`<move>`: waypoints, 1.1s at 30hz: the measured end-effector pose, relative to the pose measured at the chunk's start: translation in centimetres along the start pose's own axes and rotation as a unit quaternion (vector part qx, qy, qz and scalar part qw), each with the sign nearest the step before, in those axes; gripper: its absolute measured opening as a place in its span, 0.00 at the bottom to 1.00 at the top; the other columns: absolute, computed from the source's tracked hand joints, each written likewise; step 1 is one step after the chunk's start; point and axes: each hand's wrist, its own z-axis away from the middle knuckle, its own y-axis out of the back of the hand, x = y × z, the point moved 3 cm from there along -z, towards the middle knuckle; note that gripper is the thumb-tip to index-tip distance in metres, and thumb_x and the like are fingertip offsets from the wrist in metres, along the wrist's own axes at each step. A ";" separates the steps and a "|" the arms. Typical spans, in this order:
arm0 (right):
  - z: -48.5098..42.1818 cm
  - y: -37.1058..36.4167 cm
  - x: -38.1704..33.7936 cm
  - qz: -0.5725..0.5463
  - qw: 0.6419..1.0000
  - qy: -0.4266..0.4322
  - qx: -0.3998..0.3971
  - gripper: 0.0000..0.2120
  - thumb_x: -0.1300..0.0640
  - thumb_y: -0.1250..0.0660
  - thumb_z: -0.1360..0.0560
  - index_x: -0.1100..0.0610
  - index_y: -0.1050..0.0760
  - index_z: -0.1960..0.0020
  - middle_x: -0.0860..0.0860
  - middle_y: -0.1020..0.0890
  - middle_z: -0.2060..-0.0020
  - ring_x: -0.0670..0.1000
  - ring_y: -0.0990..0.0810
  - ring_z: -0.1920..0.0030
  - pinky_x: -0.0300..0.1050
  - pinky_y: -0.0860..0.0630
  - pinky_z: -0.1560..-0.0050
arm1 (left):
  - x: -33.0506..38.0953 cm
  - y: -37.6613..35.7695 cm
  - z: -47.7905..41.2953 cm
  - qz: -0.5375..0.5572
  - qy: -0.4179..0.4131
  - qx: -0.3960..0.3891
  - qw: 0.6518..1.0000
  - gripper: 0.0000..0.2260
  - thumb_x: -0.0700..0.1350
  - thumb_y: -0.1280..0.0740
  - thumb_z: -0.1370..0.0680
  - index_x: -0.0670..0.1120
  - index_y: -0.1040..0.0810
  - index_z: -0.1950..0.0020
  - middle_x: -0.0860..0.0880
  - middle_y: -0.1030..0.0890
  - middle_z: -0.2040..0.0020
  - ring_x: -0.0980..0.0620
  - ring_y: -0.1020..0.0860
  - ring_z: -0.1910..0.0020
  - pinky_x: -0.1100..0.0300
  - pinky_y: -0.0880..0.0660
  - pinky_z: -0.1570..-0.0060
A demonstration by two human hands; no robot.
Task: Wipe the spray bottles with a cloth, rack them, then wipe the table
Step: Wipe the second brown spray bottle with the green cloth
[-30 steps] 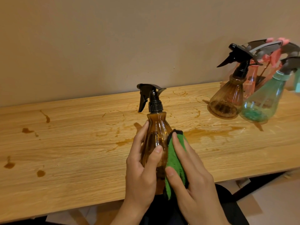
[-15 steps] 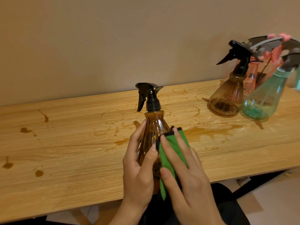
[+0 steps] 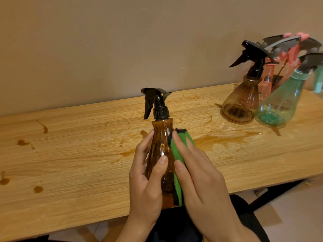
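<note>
Head camera shows the amber spray bottle (image 3: 161, 147) upright above the near edge of the worktop (image 3: 70, 163). The left hand (image 3: 148, 186) has its fingers curled round the bottle's body, and the right hand (image 3: 201, 173) presses the green cloth (image 3: 178, 151) against its right flank with straight fingers. Over the last second the cloth has crept up from mid-body toward the shoulder, so this bottle's wipe looks nearly done. Three other bottles (image 3: 242, 103) lean at far right, probably racked already though the rack is hard to make out, and brown spills (image 3: 225, 137) await wiping.
</note>
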 end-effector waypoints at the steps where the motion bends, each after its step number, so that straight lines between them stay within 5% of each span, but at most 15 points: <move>1: 0.9 -0.1 0.1 0.007 1.000 0.007 0.012 0.24 0.48 0.48 0.14 0.47 0.42 0.18 0.38 0.41 0.20 0.43 0.44 0.20 0.42 0.43 0.23 | 0.0 0.0 0.0 0.000 0.000 0.003 1.000 0.23 0.54 0.33 0.24 0.55 0.26 0.28 0.56 0.19 0.33 0.54 0.20 0.34 0.65 0.25 0.40; 5: 3.6 -0.5 0.6 0.003 0.999 -0.016 0.046 0.25 0.47 0.48 0.14 0.48 0.41 0.18 0.42 0.40 0.19 0.47 0.41 0.20 0.37 0.44 0.23 | 0.0 0.0 -0.2 -0.010 -0.003 0.003 1.000 0.23 0.54 0.33 0.24 0.55 0.26 0.28 0.59 0.19 0.35 0.57 0.20 0.35 0.68 0.24 0.41; 10: 0.6 0.4 0.4 -0.067 0.996 -0.061 0.003 0.24 0.43 0.50 0.15 0.35 0.49 0.19 0.26 0.45 0.23 0.35 0.47 0.21 0.32 0.48 0.24 | 0.3 -0.2 -0.1 -0.033 -0.007 -0.041 0.999 0.23 0.53 0.33 0.23 0.57 0.26 0.28 0.57 0.19 0.34 0.53 0.20 0.34 0.64 0.25 0.38; 17: 0.2 0.2 -0.4 0.010 0.999 0.033 -0.001 0.23 0.52 0.46 0.14 0.48 0.38 0.20 0.41 0.41 0.19 0.42 0.45 0.20 0.41 0.47 0.21 | -0.3 0.2 -0.1 -0.011 -0.004 -0.006 1.000 0.23 0.53 0.34 0.24 0.54 0.25 0.28 0.54 0.19 0.32 0.52 0.21 0.32 0.58 0.24 0.35; 20: 2.6 -0.2 -0.1 0.016 0.998 0.046 0.038 0.22 0.50 0.45 0.15 0.49 0.34 0.22 0.44 0.38 0.20 0.48 0.40 0.20 0.38 0.45 0.22 | -0.5 0.4 -0.1 -0.013 0.003 0.004 1.000 0.22 0.54 0.33 0.24 0.57 0.24 0.29 0.51 0.18 0.34 0.48 0.19 0.35 0.55 0.23 0.37; 27: 1.6 -0.2 0.2 -0.204 0.971 -0.125 -0.002 0.26 0.33 0.40 0.25 0.23 0.40 0.28 0.25 0.39 0.26 0.30 0.41 0.26 0.20 0.41 0.36 | -0.5 0.8 -0.3 0.096 0.054 0.005 0.994 0.25 0.52 0.32 0.27 0.53 0.23 0.29 0.44 0.18 0.34 0.42 0.19 0.36 0.54 0.20 0.43; 30: 0.7 -0.4 -0.2 -0.282 0.951 -0.127 0.002 0.25 0.34 0.39 0.26 0.23 0.36 0.30 0.28 0.31 0.30 0.32 0.32 0.30 0.27 0.31 0.38 | -0.5 0.9 -0.3 0.115 0.066 -0.010 0.991 0.26 0.54 0.31 0.27 0.54 0.24 0.29 0.42 0.18 0.35 0.41 0.18 0.39 0.50 0.22 0.44; 33: 0.5 -0.6 -0.2 -0.286 0.950 -0.125 0.021 0.23 0.33 0.41 0.25 0.24 0.34 0.31 0.30 0.29 0.31 0.33 0.31 0.30 0.34 0.30 0.36 | -0.2 0.6 -0.2 0.052 0.052 -0.024 0.997 0.33 0.68 0.25 0.31 0.58 0.26 0.29 0.49 0.19 0.34 0.45 0.19 0.37 0.52 0.24 0.41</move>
